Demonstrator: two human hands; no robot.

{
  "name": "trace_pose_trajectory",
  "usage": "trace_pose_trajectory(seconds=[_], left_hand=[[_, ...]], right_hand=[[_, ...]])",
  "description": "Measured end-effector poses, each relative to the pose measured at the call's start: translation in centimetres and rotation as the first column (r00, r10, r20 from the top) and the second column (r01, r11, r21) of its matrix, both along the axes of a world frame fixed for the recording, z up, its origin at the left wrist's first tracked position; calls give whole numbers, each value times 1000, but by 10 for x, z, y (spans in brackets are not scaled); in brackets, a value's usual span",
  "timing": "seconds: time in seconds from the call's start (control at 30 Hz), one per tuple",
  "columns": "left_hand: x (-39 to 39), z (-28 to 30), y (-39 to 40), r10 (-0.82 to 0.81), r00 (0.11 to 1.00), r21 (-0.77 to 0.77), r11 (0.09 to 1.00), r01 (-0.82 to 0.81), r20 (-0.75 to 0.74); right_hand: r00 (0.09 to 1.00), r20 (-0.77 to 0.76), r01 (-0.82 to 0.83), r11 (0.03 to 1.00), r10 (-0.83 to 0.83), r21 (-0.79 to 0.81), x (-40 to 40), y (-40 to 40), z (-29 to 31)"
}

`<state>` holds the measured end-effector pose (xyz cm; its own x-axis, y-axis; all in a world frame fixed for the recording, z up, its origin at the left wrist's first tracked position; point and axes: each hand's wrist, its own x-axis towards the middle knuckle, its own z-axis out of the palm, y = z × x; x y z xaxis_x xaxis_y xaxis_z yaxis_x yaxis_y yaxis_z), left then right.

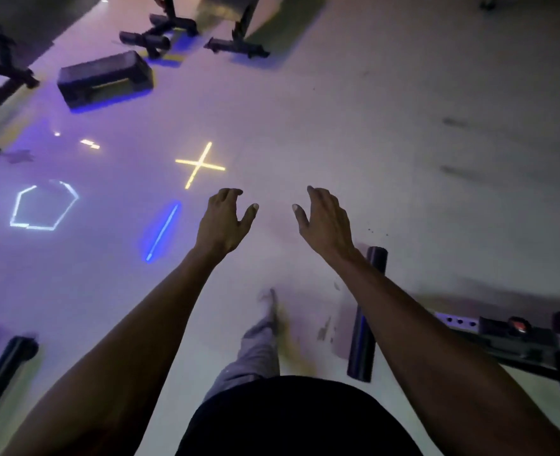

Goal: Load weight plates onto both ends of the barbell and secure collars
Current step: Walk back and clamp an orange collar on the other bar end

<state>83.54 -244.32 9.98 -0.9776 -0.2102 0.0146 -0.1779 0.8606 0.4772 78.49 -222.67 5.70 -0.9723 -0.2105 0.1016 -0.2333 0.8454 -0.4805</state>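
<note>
Both my arms reach forward over a pale gym floor (387, 126). My left hand (222, 218) is empty, fingers curled loosely and apart. My right hand (326, 218) is empty too, fingers spread, about a hand's width from the left. No barbell, weight plate or collar shows in this view. My leg in grey trousers and my bare foot (268, 311) step forward below the hands.
A dark tube foot (366, 330) of a rack and its holed beam (502, 334) lie at the right. A black box (104, 79) and bench legs (236, 44) stand at the far left. Another black tube (5, 370) sits lower left. Ceiling lights reflect on the floor (199, 164).
</note>
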Motion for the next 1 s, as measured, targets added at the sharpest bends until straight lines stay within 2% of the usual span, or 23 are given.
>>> trace_pose_trajectory(seconds=[0.27,0.43,0.7,1.0], left_hand=[[-255,17,-8,-230,971,-8,973,230,-64],[-412,38,24,-383,920,-55,923,380,-86],[-647,41,146,-578,806,-107,816,569,-124],[-881,86,350,-712,675,-77,697,713,-196]], right_hand=[[971,-13,239,971,-239,27,-200,-6,10],[921,-63,384,923,-384,-4,-323,23,31],[818,-155,562,827,-553,18,-515,137,42],[674,-201,728,686,-711,14,-705,327,86]])
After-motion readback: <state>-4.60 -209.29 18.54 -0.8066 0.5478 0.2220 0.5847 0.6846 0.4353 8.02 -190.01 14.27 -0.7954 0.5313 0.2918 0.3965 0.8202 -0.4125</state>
